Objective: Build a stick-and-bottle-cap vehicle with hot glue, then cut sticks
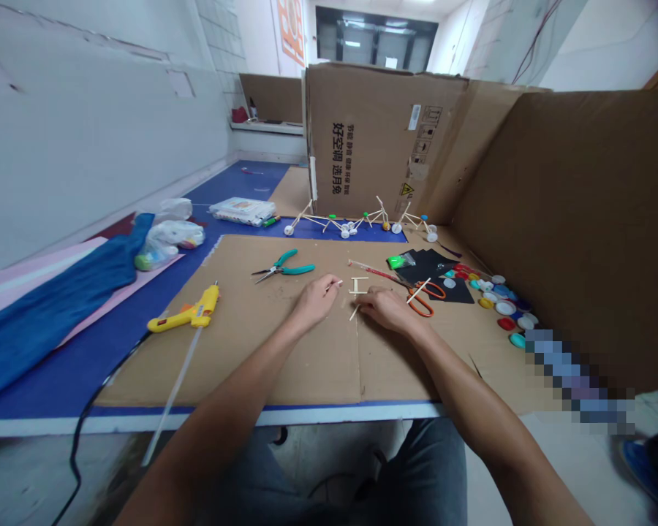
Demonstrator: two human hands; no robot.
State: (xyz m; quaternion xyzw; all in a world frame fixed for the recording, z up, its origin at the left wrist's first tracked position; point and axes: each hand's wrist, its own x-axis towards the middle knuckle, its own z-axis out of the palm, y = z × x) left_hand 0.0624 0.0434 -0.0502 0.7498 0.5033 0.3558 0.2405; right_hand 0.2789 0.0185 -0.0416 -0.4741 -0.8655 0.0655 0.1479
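Note:
Over the cardboard sheet, my left hand [315,299] is closed in a pinch, with a small whitish bit showing at its fingertips; its kind is too small to tell. My right hand [387,307] has its fingers curled together at the lower edge of a small frame of thin wooden sticks [356,286], which lies between my hands. One loose stick [354,313] pokes out below the right fingertips. Another wooden stick [418,291] shows beside that hand, across orange-handled scissors [430,291]. Teal-handled pliers [284,267] lie beyond my left hand.
A yellow glue gun [189,314] with its cord lies at left. Bottle caps [505,324], black sheets [430,267] and a green packet [399,261] are at right. Several stick-and-wheel models [356,223] stand at the back before a large cardboard box [384,146]. A person's shoe [647,467] shows lower right.

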